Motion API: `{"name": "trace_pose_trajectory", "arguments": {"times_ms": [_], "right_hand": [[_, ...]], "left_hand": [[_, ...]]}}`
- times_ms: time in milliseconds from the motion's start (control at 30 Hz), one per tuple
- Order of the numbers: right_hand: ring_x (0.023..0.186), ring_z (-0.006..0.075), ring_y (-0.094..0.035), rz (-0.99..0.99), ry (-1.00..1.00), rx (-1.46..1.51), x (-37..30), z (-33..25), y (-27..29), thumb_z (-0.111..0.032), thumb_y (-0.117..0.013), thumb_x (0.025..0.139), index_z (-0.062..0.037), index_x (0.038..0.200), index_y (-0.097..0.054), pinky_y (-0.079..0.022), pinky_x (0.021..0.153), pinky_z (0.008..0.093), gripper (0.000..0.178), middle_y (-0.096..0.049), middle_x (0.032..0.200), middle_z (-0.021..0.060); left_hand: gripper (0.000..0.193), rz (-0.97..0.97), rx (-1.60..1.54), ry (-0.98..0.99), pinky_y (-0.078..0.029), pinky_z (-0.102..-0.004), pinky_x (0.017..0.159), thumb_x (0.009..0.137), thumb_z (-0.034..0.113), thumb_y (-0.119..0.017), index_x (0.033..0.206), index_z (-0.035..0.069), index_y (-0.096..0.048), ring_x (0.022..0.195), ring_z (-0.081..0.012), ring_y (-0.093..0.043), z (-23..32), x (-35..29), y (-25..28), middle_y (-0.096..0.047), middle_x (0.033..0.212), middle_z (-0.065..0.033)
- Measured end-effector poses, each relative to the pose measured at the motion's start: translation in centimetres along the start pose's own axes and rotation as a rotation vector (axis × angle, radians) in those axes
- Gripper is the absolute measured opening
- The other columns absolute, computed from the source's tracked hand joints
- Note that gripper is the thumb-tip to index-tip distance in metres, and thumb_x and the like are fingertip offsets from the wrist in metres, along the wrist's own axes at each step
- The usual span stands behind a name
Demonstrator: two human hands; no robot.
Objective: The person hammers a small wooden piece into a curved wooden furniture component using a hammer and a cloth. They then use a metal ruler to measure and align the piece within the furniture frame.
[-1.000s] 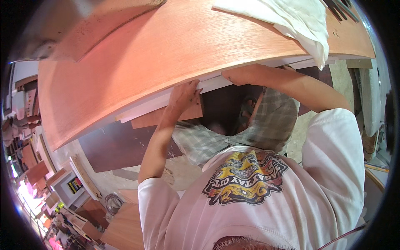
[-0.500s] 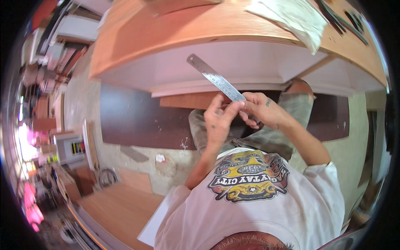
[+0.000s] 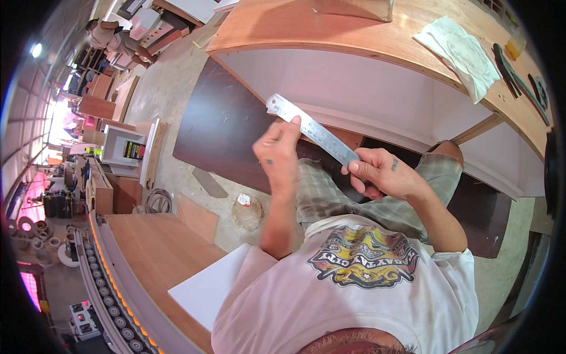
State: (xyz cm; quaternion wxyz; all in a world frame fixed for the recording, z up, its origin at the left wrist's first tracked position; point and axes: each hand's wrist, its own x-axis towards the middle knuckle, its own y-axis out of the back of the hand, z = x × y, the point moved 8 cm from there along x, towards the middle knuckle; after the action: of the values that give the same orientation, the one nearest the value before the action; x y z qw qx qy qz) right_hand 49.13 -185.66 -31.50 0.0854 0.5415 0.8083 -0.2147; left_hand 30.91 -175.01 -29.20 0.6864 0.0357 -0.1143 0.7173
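Note:
A steel ruler (image 3: 323, 137) slants across my lap, its holed end up and to the left. Near that end my left hand (image 3: 278, 150) grips it, thumb lying on its face. At the lower right end my right hand (image 3: 383, 171) pinches it between thumb and curled fingers. The ruler is in front of the open underside of a wooden cabinet (image 3: 259, 74), whose inside is white. My bent knees in checked shorts are beneath my hands.
On the cabinet top lie a white cloth (image 3: 457, 56) and dark pliers-like tools (image 3: 522, 82). A dark board (image 3: 224, 135) covers the floor under me. To the left are a clear bag (image 3: 247, 212), plywood sheets (image 3: 153, 248) and a roller conveyor (image 3: 109, 295). Another person (image 3: 112, 38) stands far off.
My left hand has slid along the ruler from beside my right hand to the holed end. The view has swung left, bringing the far person and the conveyor into sight.

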Motion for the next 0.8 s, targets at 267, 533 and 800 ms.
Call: {"name": "trace_pose_trajectory", "arguments": {"times_ms": [267,533,800], "right_hand": [[0.086,0.0324,-0.059,0.797,0.724,-1.267,-2.0,-4.9,0.0,0.013,-0.066,0.078,-0.0052,0.145,-0.056,-0.049,0.077,0.0409,0.07,-0.055,0.097,0.0151],[0.09,0.0333,-0.059,0.843,0.851,-1.113,-2.3,-5.4,1.5,0.004,-0.075,0.08,-0.0032,0.137,-0.062,-0.049,0.077,0.0411,0.059,-0.059,0.101,0.0159],[0.083,0.0349,-0.064,0.749,0.738,-1.029,-1.3,-4.4,4.2,0.002,-0.073,0.083,-0.0004,0.115,-0.068,-0.052,0.072,0.0431,0.033,-0.065,0.1,0.0153]], "left_hand": [[0.043,-0.168,-0.492,0.113,-0.063,-0.0433,0.078,0.107,0.025,-0.055,0.142,0.0,-0.054,0.102,-0.027,-0.069,1.2,3.3,-0.9,-0.068,0.122,-0.0219],[0.041,-0.157,-0.483,0.035,-0.065,-0.0429,0.075,0.107,0.019,-0.056,0.14,-0.003,-0.054,0.097,-0.0284,-0.073,0.9,3.5,-0.9,-0.069,0.119,-0.0254],[0.037,-0.196,-0.586,0.016,-0.063,-0.0439,0.084,0.108,0.017,-0.052,0.141,0.001,-0.051,0.11,-0.0319,-0.069,-1.9,4.5,1.0,-0.066,0.129,-0.0231]]}}
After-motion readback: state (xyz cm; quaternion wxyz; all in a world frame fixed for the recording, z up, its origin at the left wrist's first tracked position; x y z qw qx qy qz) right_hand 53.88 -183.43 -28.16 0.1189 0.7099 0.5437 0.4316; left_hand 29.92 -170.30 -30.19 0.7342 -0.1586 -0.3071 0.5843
